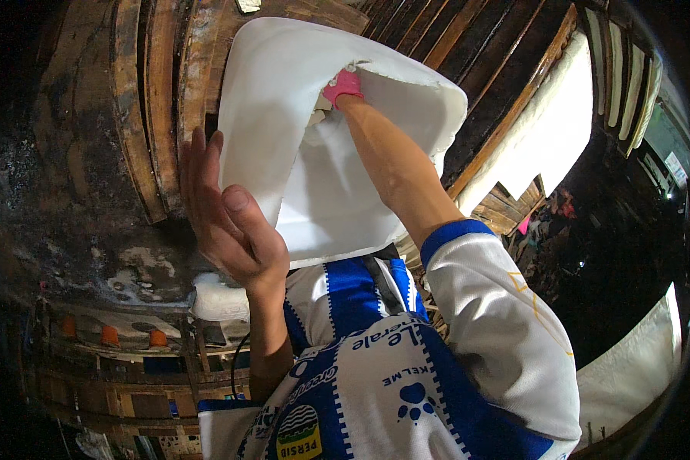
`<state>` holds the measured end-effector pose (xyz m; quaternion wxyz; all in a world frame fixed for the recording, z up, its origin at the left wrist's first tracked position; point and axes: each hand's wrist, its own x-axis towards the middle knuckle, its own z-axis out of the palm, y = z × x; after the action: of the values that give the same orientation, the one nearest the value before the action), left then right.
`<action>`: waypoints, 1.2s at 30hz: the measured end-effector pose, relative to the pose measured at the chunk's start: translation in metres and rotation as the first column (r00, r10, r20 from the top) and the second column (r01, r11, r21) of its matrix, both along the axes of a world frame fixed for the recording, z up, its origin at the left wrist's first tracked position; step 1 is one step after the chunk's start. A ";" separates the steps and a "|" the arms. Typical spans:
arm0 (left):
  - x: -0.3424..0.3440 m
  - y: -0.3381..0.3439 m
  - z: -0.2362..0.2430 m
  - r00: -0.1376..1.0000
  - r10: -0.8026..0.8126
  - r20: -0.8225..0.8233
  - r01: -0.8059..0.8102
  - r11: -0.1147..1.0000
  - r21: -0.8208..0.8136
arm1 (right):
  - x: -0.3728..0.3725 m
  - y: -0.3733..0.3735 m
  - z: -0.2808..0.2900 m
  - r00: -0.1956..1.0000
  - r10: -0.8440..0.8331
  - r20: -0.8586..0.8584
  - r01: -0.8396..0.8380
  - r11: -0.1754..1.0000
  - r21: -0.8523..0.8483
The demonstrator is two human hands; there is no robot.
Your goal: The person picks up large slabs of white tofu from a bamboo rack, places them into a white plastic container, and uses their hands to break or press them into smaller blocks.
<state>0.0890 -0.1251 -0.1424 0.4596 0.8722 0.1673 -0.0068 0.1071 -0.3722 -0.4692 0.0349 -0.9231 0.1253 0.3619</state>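
Head view, looking down over a blue-and-white striped jersey filling the lower middle of the frame. At upper centre, a large white moulded tub, thin-walled and square-cornered, tipped on its side with the open hollow facing the lower right. Left hand at centre left, flat against the tub's outer wall, fingers stretched upward and spread, thumb hooked over the near rim so the wall sits pinched between thumb and palm. Right hand at upper centre, deep inside the hollow near the far upper wall, reached there by a bare forearm rising from a white sleeve with a blue cuff at centre right. Right grip closed around a small pink pad, pressed against the tub's inner surface; fingers mostly hidden behind the pad, so their exact curl hard to tell. Behind the tub, dark worn wooden slats curving across the upper left and upper right. At upper right, a long white panel lying slantwise along the slats. Just below the left wrist, at lower left of centre, a small white lump resting on a grimy ledge. Further lower left, three small orange objects in a row on a dim shelf. At the lower right edge, another pale sheet in shadow.
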 end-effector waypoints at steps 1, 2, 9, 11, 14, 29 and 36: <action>0.001 0.000 0.000 1.000 -0.028 -0.001 0.028 0.999 0.034 | 0.001 0.000 0.003 0.997 -0.011 -0.079 0.011 1.000 -0.005; 0.001 0.001 0.001 1.000 -0.027 -0.003 0.027 0.999 0.039 | 0.001 0.004 0.008 0.993 -0.016 -0.121 0.016 1.000 -0.003; 0.002 -0.001 0.005 1.000 0.017 -0.012 -0.017 1.000 0.012 | -0.019 0.023 0.027 0.989 -0.011 -0.149 0.017 0.999 0.036; 0.004 -0.003 0.006 1.000 -0.002 -0.011 0.002 1.000 0.020 | -0.037 0.015 0.020 0.858 -0.411 -0.307 0.445 0.894 0.046; 0.001 0.004 0.002 0.999 -0.024 -0.034 0.026 0.997 0.074 | -0.045 0.034 0.032 0.688 -0.486 -0.539 0.548 0.835 -0.054; 0.002 -0.005 0.002 0.997 -0.015 0.076 0.014 1.000 0.009 | -0.094 0.036 -0.059 0.498 -0.737 -0.457 0.770 0.618 -0.156; 0.000 0.001 0.001 0.995 -0.060 0.085 0.055 0.997 0.058 | -0.100 0.024 -0.062 0.866 -0.299 -0.401 0.345 0.938 0.046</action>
<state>0.0888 -0.1243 -0.1412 0.4415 0.8886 0.1222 0.0223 0.0067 -0.3482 -0.5309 0.1229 -0.7955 0.2606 0.5330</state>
